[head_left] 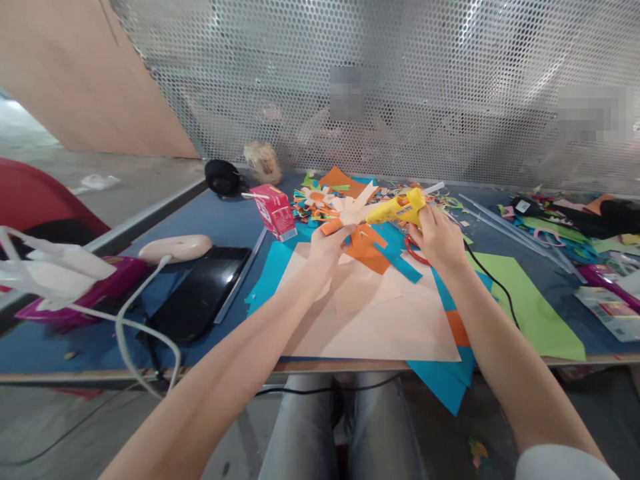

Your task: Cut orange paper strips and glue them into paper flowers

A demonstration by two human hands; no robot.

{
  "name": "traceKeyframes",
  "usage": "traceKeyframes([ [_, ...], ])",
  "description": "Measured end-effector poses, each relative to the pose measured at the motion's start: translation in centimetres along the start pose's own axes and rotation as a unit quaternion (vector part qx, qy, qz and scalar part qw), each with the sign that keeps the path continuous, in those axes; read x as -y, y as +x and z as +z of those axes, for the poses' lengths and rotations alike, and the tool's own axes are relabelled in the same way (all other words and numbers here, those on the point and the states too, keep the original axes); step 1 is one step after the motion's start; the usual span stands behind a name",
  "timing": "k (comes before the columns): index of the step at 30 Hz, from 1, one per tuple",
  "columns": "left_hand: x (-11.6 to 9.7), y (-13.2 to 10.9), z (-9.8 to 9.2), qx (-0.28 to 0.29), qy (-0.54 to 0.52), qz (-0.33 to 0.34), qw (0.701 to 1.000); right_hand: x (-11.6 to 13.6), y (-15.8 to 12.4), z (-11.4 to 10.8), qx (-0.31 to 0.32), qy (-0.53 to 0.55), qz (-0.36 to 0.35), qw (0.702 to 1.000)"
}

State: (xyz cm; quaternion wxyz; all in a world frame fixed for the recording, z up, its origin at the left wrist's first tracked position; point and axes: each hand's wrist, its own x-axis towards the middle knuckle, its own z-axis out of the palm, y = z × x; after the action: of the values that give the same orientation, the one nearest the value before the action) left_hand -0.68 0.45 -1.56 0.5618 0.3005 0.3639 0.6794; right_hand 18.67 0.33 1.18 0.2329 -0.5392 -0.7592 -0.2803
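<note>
My right hand is wrapped round the handle of a yellow glue gun, its nozzle pointing left. The nozzle meets or nearly meets a pale paper flower. Closed on that flower is my left hand, with a bit of orange paper by its fingertips; its exact grip is partly hidden. Below the hands, orange paper pieces and a blue strip lie on a large pale sheet. Red-handled scissors rest under the glue gun, partly covered.
A pink drink carton stands left of the hands, near paper scraps. Farther left are a black phone and a white cable. The gun's black cord crosses green paper. A perforated metal panel stands behind.
</note>
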Motion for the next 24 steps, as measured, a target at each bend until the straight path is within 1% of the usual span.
traceKeyframes([
  [4, 0.1, 0.1, -0.1, 0.007, 0.0, 0.004, 1.0, -0.2, 0.0, -0.1, 0.007, -0.003, 0.011, 1.0],
  [12, -0.1, 0.0, 0.2, -0.008, -0.012, 0.009, 1.0, -0.2, 0.0, -0.3, 0.017, 0.0, 0.007, 1.0],
  [16, -0.3, -0.1, 0.3, -0.006, -0.014, 0.011, 1.0, -0.2, 0.0, -0.3, 0.022, 0.004, 0.007, 1.0],
  [21, -0.5, -0.3, 0.3, -0.001, -0.022, 0.008, 1.0, -0.8, 0.0, 0.0, 0.026, 0.017, 0.054, 0.998],
  [23, -0.4, -0.2, 0.2, -0.003, -0.025, 0.01, 1.0, -1.5, 0.1, 0.3, 0.02, 0.03, 0.096, 0.995],
  [24, -0.4, -0.2, 0.2, -0.003, -0.026, 0.01, 1.0, -2.0, 0.1, 0.4, 0.015, 0.037, 0.128, 0.991],
])
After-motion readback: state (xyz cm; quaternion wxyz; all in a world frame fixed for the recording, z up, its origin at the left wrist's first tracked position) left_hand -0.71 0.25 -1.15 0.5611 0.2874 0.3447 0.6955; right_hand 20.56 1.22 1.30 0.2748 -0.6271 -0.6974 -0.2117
